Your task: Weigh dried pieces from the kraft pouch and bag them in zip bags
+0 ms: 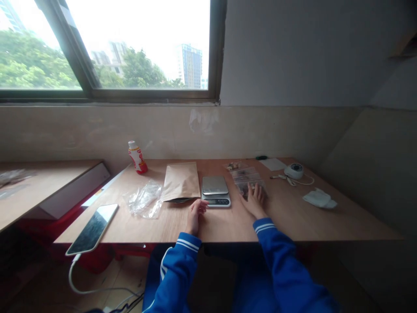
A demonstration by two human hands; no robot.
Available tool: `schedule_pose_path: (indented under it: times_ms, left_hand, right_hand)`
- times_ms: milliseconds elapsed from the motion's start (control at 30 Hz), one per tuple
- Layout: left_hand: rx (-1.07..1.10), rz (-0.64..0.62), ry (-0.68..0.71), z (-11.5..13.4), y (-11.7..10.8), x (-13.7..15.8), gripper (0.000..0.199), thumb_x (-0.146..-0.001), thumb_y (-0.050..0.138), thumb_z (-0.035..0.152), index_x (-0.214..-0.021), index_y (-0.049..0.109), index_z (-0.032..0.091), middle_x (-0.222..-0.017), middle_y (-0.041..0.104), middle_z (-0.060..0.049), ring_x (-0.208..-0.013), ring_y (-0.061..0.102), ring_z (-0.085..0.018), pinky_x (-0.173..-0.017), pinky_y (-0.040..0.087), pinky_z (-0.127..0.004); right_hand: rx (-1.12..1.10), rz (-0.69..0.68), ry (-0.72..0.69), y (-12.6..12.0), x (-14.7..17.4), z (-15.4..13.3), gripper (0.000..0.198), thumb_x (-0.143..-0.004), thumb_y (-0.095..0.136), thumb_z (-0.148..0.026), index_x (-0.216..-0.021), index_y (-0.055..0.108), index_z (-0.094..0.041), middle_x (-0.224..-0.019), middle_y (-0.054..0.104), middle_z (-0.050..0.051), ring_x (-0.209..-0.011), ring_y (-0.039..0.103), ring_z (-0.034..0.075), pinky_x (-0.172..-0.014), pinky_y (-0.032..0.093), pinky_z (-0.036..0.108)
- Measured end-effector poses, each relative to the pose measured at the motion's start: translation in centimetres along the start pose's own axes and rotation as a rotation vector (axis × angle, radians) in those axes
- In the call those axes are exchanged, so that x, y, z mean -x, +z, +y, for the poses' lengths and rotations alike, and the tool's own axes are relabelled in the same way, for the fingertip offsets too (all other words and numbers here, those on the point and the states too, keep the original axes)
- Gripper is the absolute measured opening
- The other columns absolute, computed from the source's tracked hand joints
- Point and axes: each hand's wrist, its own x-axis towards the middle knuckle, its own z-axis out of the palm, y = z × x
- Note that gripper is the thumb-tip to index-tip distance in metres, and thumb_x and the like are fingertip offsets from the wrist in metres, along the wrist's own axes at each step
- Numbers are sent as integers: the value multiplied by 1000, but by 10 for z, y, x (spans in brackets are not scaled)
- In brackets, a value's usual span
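My left hand (196,212) rests on the table with its fingers loosely bent and nothing visible in them. It is at the front left corner of a small digital scale (215,186), which has a silver plate and a dark display strip. My right hand (254,201) lies with fingers spread on clear zip bags (245,174) to the right of the scale. Small items show inside the bags, too blurred to name. Left of the scale lies a brown kraft paper pouch (181,180), its dark mouth facing me.
Crumpled clear plastic (145,200) lies left of the pouch, with a red and white bottle (138,157) behind. A phone (93,228) on a cable overhangs the front left edge. At right are a white camera (293,171), a paper sheet (273,164) and a white tissue-like piece (319,198).
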Motion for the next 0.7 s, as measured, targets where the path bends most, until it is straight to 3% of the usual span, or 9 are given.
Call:
schedule_pose_path:
  times_ms: [100, 167, 233, 300, 333, 400, 467, 600, 700]
  left_hand:
    - [-298, 183, 188, 5, -12, 1, 24, -81, 46, 26, -92, 67, 18, -89, 65, -7, -84, 58, -20, -74, 44, -31]
    - [-573, 305, 313, 12, -27, -3, 31, -76, 45, 15, -100, 65, 20, -101, 63, -8, -98, 56, -24, -85, 44, -36]
    - [-842, 393, 375, 23, -48, -11, 43, -73, 44, 9, -110, 63, 21, -107, 61, -10, -107, 54, -27, -95, 40, -42]
    - [-1027, 365, 384, 32, -69, -22, 50, -71, 48, 8, -118, 60, 20, -123, 56, -12, -117, 49, -29, -99, 38, -44]
    - [-1101, 292, 382, 36, -79, -28, 52, -70, 51, 9, -120, 59, 21, -128, 55, -12, -121, 47, -30, -101, 37, -45]
    - [-1189, 156, 362, 42, -93, -39, 47, -71, 55, 10, -116, 63, 24, -127, 59, -10, -120, 50, -30, -100, 38, -44]
    - [-1217, 79, 348, 46, -100, -44, 40, -76, 53, 13, -111, 66, 26, -117, 65, -8, -108, 59, -27, -91, 45, -38]
    - [-1238, 155, 400, 60, -93, -36, 29, -86, 50, 23, -108, 68, 30, -99, 72, -6, -83, 65, -23, -71, 46, -29]
    - [-1208, 212, 504, 80, -81, -26, 26, -88, 52, 31, -106, 69, 32, -100, 72, -5, -85, 64, -23, -65, 41, -27]
  right_hand:
    - [-128, 88, -12, -5, 10, -7, 71, -86, 40, -49, -144, 26, -11, -154, 10, 23, -142, 3, 39, -108, 14, 63]
    - [-265, 202, -95, -5, 34, -21, 70, -86, 41, -50, -142, 31, -10, -154, 13, 22, -143, 3, 37, -109, 17, 60]
    - [-455, 213, -235, -2, 66, -44, 63, -88, 41, -47, -139, 35, -11, -153, 17, 21, -143, 11, 33, -111, 24, 55]
    - [-613, 66, -391, 0, 98, -76, 53, -91, 38, -40, -137, 40, -14, -151, 26, 17, -141, 22, 27, -111, 29, 50]
    - [-668, -40, -461, 0, 111, -93, 48, -92, 37, -36, -136, 43, -15, -148, 33, 15, -139, 29, 25, -111, 31, 48]
    - [-739, -255, -618, 1, 129, -127, 44, -93, 36, -29, -133, 48, -15, -140, 46, 13, -134, 39, 22, -112, 32, 45]
    - [-752, -364, -705, 4, 135, -158, 44, -92, 37, -24, -134, 48, -13, -139, 48, 13, -134, 39, 22, -113, 32, 44]
    - [-697, -301, -704, 11, 124, -199, 51, -88, 37, -15, -138, 40, -5, -144, 40, 19, -139, 30, 26, -113, 31, 47]
    - [-649, -166, -711, 8, 121, -212, 52, -87, 37, -11, -138, 39, -4, -145, 38, 20, -140, 26, 27, -111, 33, 48]
